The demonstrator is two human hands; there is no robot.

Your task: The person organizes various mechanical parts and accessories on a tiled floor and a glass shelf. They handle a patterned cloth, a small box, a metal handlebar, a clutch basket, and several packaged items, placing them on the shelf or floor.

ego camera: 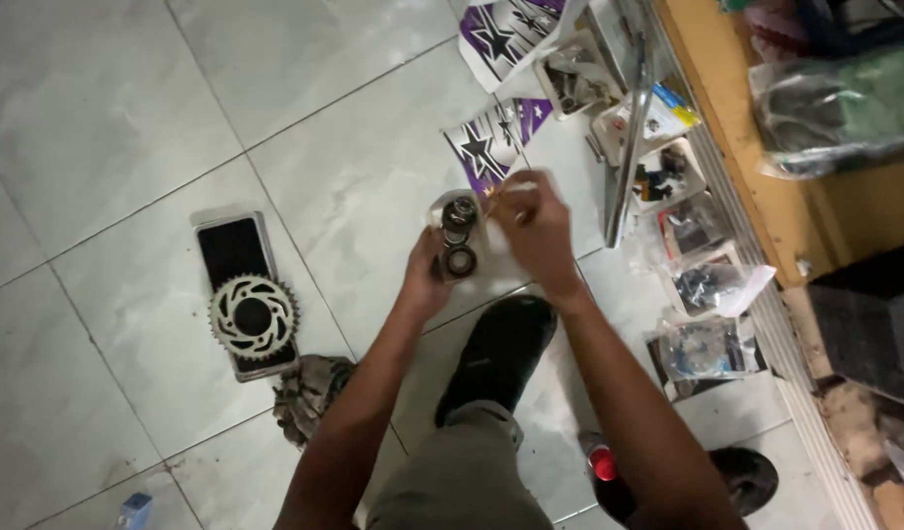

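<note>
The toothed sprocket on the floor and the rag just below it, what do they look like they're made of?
The sprocket looks like bare metal, probably steel: pale silvery-grey with a dull sheen, crisp cut teeth and slotted holes. It lies on a dark flat tray. The rag looks like soft woven cloth, likely cotton: crumpled folds, matte, mottled brown and grey, seemingly soiled.

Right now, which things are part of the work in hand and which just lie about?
In hand:
left hand
right hand
round metal part

Lying about:
sprocket on dark tray
rag
purple sticker sheets
bagged parts
</note>
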